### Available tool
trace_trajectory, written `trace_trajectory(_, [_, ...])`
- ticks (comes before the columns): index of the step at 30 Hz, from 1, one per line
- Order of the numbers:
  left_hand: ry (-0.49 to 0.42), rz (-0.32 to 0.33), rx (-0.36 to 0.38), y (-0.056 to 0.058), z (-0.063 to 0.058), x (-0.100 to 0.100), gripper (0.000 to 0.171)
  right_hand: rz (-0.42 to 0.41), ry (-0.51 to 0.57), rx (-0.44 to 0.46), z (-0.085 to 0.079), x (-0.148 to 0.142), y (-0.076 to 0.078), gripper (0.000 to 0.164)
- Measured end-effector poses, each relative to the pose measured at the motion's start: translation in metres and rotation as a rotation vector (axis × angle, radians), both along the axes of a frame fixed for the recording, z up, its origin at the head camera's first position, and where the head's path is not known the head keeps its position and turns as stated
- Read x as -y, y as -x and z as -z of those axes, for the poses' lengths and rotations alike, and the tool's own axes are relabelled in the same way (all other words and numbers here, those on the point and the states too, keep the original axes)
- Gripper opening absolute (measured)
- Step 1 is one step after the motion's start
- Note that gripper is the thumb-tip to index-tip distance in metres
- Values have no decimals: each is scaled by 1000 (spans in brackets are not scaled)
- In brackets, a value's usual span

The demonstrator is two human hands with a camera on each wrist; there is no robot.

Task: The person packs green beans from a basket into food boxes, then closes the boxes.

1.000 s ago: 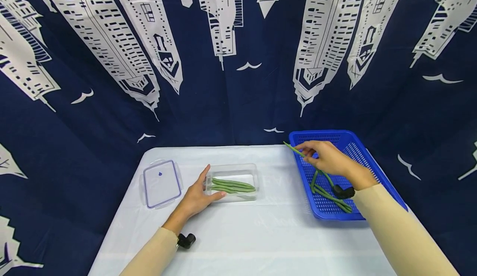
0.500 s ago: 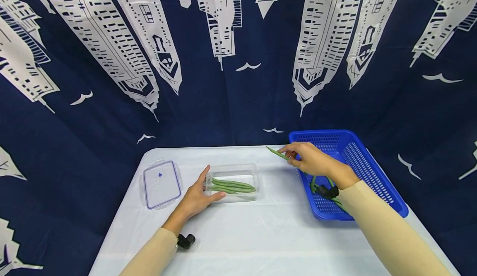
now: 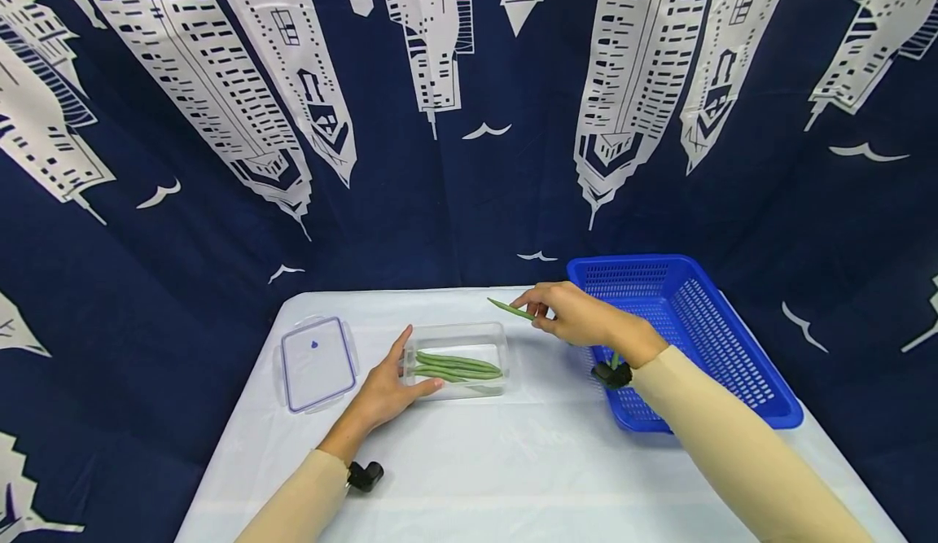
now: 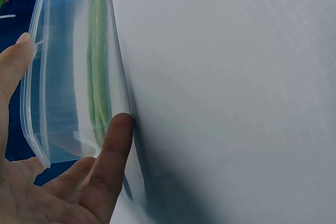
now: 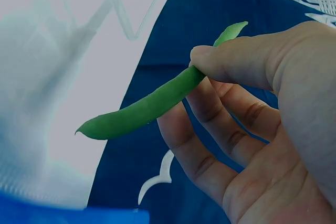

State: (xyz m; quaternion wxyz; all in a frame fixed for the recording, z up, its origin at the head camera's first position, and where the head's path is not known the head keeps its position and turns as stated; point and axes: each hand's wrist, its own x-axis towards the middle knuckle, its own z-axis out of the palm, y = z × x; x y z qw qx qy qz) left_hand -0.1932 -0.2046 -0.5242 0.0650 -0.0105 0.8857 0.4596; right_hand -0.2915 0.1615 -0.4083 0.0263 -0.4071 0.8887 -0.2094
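Observation:
My right hand [image 3: 575, 313] pinches a green bean [image 5: 144, 104] between thumb and fingertips. It is in the air between the blue basket and the clear plastic container [image 3: 458, 330]. In the right wrist view, both bean ends stick out from the grip. Several green beans [image 3: 458, 366] lie lengthwise inside the container. My left hand [image 3: 383, 390] holds the container's left end, thumb at the near side and index finger at the far side. The left wrist view shows fingers touching its wall, with beans [image 4: 97, 56] visible through the plastic.
The blue perforated basket [image 3: 707, 327] stands on the right of the white table [image 3: 498, 461]; my right forearm hides much of its contents. A clear lid with a blue-violet seal [image 3: 319, 368] lies at the left. A dark printed cloth [image 3: 506, 209] hangs behind.
My right hand has carried the green bean leftward, out from over the basket and closer to the container. The left hand and the container have stayed put.

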Motion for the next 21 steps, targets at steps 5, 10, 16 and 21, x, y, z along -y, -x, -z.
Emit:
trace_trajectory(5, [-7,-1,-3,0,0,0,125,-32,-9,21,1,15,1,42])
trace_trajectory(10, [-17,5,-14,-1,-2,-1,124,-57,-9,61,-1,31,2,42])
trace_trajectory(16, [-23,8,-21,-3,-4,0,125,-90,-39,76,0,49,3,41])
trace_trajectory(21, [-26,10,-16,-1,-1,0,125,-124,-69,90,0,63,4,40])
